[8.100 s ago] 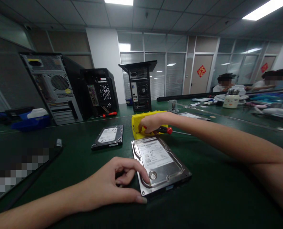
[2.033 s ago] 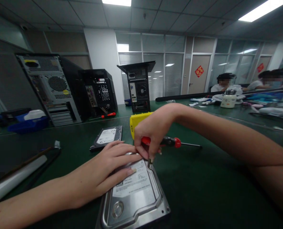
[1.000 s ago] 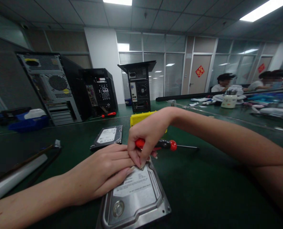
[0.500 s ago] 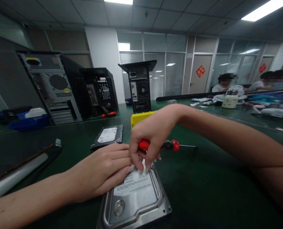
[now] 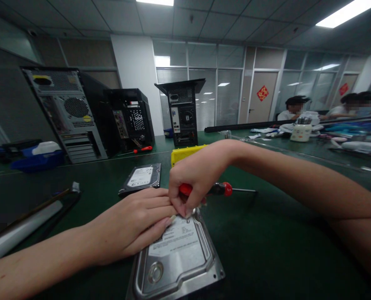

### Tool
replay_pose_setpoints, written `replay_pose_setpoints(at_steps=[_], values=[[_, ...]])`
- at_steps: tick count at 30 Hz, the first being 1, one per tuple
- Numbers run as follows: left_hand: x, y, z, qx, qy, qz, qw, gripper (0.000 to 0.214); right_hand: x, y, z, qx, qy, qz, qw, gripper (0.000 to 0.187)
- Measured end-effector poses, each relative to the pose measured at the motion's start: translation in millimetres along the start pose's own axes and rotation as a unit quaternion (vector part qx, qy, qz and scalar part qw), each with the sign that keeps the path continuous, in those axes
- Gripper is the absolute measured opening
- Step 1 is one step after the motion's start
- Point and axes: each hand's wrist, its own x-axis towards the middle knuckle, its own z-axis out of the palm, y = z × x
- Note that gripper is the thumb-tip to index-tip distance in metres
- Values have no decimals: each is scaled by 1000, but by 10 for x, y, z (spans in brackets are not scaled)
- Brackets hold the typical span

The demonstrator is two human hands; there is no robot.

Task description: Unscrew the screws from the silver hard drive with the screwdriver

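A silver hard drive (image 5: 185, 260) with a white label lies on the green table in front of me. My left hand (image 5: 141, 223) rests flat across its left and far part, fingers stretched out. Over the drive's far end, my right hand (image 5: 196, 179) bends down with a red-and-black screwdriver (image 5: 219, 189) held in its curled fingers, the shaft pointing right. Its thumb and fingertips are pinched together at the label's surface; whether anything small is between them cannot be made out. Behind my hands, a second hard drive (image 5: 141, 177) lies label up.
A yellow tray (image 5: 187, 153) stands behind my right hand. Computer cases (image 5: 69, 112) line the back left, with another screwdriver (image 5: 143, 149) by them. A blue bin (image 5: 38, 161) is at left. People sit at the far right behind a cream bottle (image 5: 301, 131).
My right thumb and fingertips have drawn closer together on the label. The screwdriver has shifted slightly left and down. My left hand has stayed in place.
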Motion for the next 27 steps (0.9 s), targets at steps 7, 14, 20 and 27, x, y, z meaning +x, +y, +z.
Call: replay_pose_setpoints(at_steps=[7,14,20,27], values=[[-8,0,12,8,-3,-1,1000,28,-16,-16,2,-7,-4,3,1000,37],[-6,15,3,-4,3,-2,1000,27,5,-28,11,-24,-6,0,1000,36],[13,18,1,4,6,-4,1000,28,-8,-33,8,-29,24,14,999,34],[22,36,-36,5,0,-7,1000,26,15,-56,27,-36,3,6,999,31]])
